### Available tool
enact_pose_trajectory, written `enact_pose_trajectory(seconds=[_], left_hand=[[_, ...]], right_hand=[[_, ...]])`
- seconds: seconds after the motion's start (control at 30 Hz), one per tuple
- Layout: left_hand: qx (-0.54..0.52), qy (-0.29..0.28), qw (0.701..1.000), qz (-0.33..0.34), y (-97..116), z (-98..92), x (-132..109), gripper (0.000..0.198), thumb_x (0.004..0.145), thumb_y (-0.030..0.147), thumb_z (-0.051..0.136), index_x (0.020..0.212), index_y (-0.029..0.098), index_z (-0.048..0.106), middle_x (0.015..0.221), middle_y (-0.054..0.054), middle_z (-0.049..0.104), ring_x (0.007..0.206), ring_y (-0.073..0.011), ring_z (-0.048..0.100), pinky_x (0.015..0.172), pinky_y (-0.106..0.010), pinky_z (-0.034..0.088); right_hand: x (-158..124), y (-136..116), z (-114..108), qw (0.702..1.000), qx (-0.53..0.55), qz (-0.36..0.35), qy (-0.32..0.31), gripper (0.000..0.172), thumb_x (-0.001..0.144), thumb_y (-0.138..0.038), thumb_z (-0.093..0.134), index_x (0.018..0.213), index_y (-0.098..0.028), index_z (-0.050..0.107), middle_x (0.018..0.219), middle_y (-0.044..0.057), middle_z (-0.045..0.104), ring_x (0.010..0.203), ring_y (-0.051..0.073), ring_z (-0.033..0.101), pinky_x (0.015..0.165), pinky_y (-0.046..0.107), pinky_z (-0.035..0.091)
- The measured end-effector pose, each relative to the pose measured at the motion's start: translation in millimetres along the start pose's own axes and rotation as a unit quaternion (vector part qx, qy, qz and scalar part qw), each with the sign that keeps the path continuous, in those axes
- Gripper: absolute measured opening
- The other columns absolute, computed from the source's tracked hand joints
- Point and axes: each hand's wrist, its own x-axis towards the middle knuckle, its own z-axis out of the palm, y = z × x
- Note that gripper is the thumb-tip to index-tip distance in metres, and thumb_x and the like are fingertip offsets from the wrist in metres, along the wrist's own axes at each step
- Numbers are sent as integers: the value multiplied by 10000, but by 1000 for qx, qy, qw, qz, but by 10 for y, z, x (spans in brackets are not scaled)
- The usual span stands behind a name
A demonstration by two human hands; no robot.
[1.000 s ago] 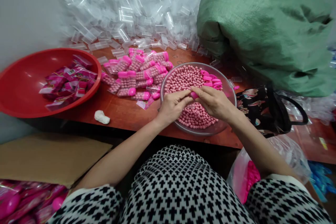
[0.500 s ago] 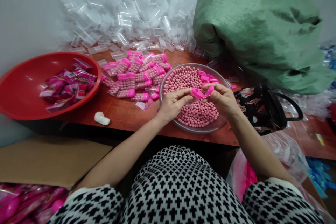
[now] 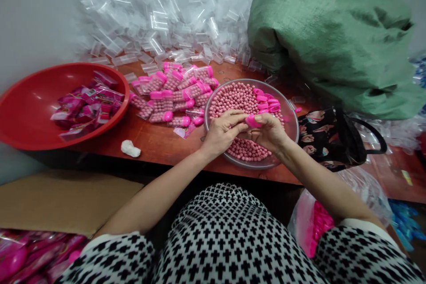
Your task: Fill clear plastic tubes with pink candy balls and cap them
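Over the bowl my two hands meet at a small pink-capped tube. My left hand (image 3: 224, 132) is closed around its body, which the fingers mostly hide. Against the pink cap (image 3: 253, 120) presses the thumb of my right hand (image 3: 271, 132), whose fingers curl underneath. Below them, the clear plastic bowl (image 3: 293, 135) holds pink beads (image 3: 248, 150), with several loose pink caps (image 3: 269, 101) lying on the beads at the right. Left of the bowl lies a pile of pink-capped clear tubes filled with beads (image 3: 176, 93).
A red basin (image 3: 20, 115) with pink packets stands at the left, near a white lump (image 3: 130, 148). Empty clear tubes (image 3: 159, 22) are heaped behind. On the right are a green sack (image 3: 326, 40) and a black bag (image 3: 329, 137). A cardboard box (image 3: 66, 199) sits below the table edge.
The two pink parts seen apart between my hands now show as one pink cap under my right thumb. My right hand has moved left and closer to my left hand.
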Motion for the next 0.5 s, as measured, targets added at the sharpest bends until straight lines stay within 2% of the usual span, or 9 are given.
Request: enact_pose_trajectory(seconds=[0.1,0.2,0.3,0.4,0.47,0.5], left_hand=[[3,4,1000,5,13,19,-6,167,851,266,695,966,222,808,1094,-65,759,1099,-228,669,1052,-388,495],[-17,8,1000,-13,34,14,25,206,863,286,689,1021,201,792,1105,-63,770,1107,-234,680,1049,-387,506],[-52,71,996,-13,-4,-145,151,276,876,337,706,1100,186,761,1136,-51,767,1093,-228,690,1018,-381,534],[-23,177,984,17,-159,-588,373,342,875,414,732,1137,195,732,1123,-11,762,1077,-215,682,1033,-400,526],[26,202,979,29,-323,-1007,532,377,858,460,749,1124,194,727,1060,11,764,1061,-218,673,1056,-435,504],[32,206,978,27,-416,-1223,601,370,870,467,733,1122,197,722,1074,15,759,1118,-238,651,1096,-465,467]], right_hand=[[17,27,70,1000,7,-7,23,194,671,-376,610,754,-203,639,726,49,709,872,260,703,821,476,629],[30,-47,97,1000,-21,5,-6,336,704,-505,675,845,-202,638,759,57,714,843,243,706,760,421,638],[54,-190,4,995,-93,-25,-21,506,717,-628,724,975,-204,627,851,61,718,807,204,703,701,361,632],[79,-286,-169,968,-222,-111,32,519,704,-579,799,1018,-201,632,900,33,697,753,154,673,663,306,605],[87,-287,-255,926,-347,-135,64,403,742,-496,794,944,-176,656,831,24,677,703,146,636,641,299,567],[88,-270,-274,897,-416,-132,75,331,769,-446,777,904,-165,665,796,25,673,691,152,624,643,304,545]])
